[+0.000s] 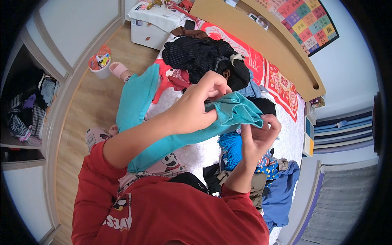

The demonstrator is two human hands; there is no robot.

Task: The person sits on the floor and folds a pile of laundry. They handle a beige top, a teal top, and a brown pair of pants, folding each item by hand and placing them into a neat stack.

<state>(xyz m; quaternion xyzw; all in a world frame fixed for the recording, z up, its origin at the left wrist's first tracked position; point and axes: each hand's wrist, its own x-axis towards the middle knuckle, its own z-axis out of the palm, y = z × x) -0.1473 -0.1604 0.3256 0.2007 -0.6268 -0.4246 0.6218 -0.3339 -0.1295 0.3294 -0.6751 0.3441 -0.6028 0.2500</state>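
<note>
A pair of turquoise trousers hangs between my hands, with a long part trailing left over my lap and beyond the bed's edge. My left hand is closed on the cloth beside a gathered, stitched end. At the right side of that same end, my right hand pinches the edge between thumb and fingers. The bunched opening faces up and to the right. Under the trousers shows a bit of pink cloth with a panda print on my lap.
Dark clothes are heaped at the bed's far side, near a red patterned cloth. More clothes, including a blue garment, lie at the right. A white cabinet, a small bin and an open wardrobe stand left.
</note>
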